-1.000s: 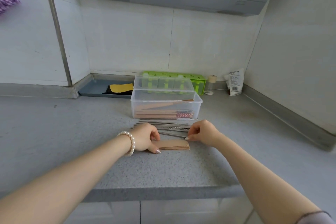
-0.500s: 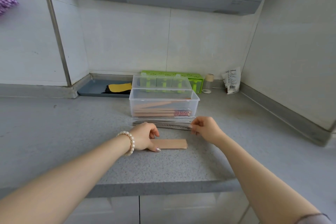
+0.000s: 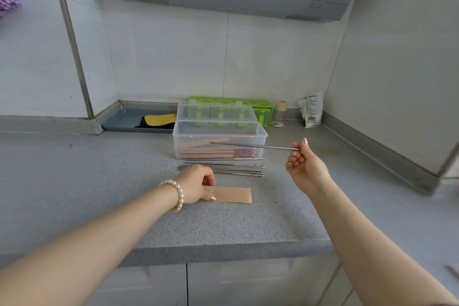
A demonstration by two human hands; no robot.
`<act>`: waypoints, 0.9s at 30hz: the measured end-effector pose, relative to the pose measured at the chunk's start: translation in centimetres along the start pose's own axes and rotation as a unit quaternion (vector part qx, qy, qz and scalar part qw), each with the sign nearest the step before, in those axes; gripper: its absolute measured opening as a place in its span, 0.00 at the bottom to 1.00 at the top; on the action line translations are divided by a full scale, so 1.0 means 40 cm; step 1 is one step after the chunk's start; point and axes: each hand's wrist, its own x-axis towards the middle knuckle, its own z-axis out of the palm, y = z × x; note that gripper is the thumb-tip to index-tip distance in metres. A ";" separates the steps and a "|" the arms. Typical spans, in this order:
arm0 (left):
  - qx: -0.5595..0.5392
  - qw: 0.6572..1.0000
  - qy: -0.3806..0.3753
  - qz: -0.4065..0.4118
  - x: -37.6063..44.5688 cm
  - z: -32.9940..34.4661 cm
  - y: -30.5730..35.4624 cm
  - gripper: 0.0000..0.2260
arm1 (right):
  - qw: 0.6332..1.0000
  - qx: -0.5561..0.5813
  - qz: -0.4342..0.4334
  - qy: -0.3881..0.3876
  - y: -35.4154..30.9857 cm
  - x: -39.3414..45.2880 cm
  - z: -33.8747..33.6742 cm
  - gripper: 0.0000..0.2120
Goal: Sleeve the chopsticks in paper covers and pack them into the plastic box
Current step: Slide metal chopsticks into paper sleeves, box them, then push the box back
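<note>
Steel chopstick [image 3: 253, 146] pinched at one end in right hand [image 3: 306, 169] grip, raised before plastic box [image 3: 219, 141]. Paper cover [image 3: 233, 195] pressed on table [image 3: 74, 181] by left hand [image 3: 196, 187]. Tip could be misaligned, cover mouth crumpled.

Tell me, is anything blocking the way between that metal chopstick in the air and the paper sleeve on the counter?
Nothing visible. The chopstick in the right hand has open air down to the paper sleeve, whose free end points right.
</note>
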 end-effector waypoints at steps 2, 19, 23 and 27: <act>0.007 1.000 0.011 0.005 -0.004 -0.006 0.001 0.08 | 1.000 0.009 -0.005 0.022 -0.005 -0.003 -0.003 0.15; 0.016 0.985 0.124 0.117 -0.047 -0.083 0.052 0.08 | 0.988 -0.081 -0.068 -0.114 -0.007 -0.112 0.093 0.16; 0.141 0.923 0.234 0.272 -0.065 -0.093 0.073 0.06 | 0.946 -0.258 -0.143 -0.134 0.008 -0.172 0.160 0.12; 0.237 0.857 0.280 0.362 -0.076 -0.087 0.092 0.05 | 0.931 -0.304 -0.149 -0.139 0.018 -0.200 0.184 0.14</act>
